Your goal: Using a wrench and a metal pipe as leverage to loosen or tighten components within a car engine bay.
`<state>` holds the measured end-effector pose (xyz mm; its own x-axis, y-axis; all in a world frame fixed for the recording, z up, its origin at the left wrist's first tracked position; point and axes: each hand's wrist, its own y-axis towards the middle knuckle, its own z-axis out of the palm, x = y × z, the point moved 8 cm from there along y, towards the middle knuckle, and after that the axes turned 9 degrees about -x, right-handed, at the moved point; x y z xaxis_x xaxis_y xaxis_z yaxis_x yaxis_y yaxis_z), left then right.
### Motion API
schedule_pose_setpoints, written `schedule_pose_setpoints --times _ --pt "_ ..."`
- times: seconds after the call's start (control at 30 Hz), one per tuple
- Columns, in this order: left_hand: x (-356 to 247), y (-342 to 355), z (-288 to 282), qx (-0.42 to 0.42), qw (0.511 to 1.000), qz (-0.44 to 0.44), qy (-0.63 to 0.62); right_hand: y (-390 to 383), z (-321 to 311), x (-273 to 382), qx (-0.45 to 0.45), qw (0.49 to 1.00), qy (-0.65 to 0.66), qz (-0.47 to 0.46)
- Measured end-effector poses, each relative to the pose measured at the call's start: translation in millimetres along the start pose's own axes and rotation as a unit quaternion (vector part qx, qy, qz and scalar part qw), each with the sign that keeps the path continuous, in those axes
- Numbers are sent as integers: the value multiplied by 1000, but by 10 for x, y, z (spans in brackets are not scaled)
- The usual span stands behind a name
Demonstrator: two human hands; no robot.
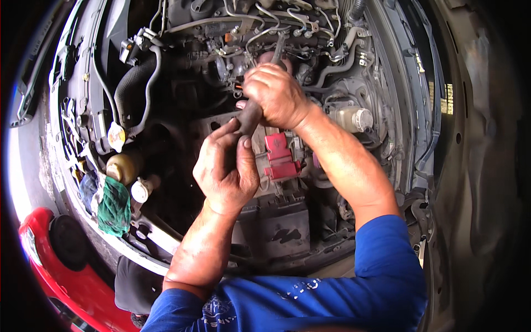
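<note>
My right hand (pixel 275 93) is closed round a long dark bar (pixel 251 117) that slants over the engine bay. The bar's near end is thick and tube-like. Its thinner, greyish far part (pixel 280 45) sticks out past my right fist, toward the engine's metal pipes; what its tip touches I cannot make out. My left hand (pixel 225 169) cups the near end, with the thumb on one side and bent fingers on the other. Below the bar, close to my left hand, is a red plastic battery terminal cover (pixel 279 155).
A battery (pixel 274 227) sits near the front of the bay. Right of it is a pale fluid reservoir (pixel 351 119). At the left are a yellowed reservoir (pixel 123 167), a green rag (pixel 114 207) and a thick black hose (pixel 133 91). A red car (pixel 72 276) stands lower left.
</note>
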<state>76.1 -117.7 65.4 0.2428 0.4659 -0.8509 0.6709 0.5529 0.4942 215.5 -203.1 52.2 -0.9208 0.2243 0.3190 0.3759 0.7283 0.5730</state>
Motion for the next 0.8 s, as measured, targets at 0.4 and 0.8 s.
schedule_pose_setpoints --times 0.4,0.8 --pt "540 489 -278 1 992 -88 -91 295 362 -52 36 992 -88 86" --pt "946 682 -389 72 972 -198 -101 327 293 1 14 987 -87 131"
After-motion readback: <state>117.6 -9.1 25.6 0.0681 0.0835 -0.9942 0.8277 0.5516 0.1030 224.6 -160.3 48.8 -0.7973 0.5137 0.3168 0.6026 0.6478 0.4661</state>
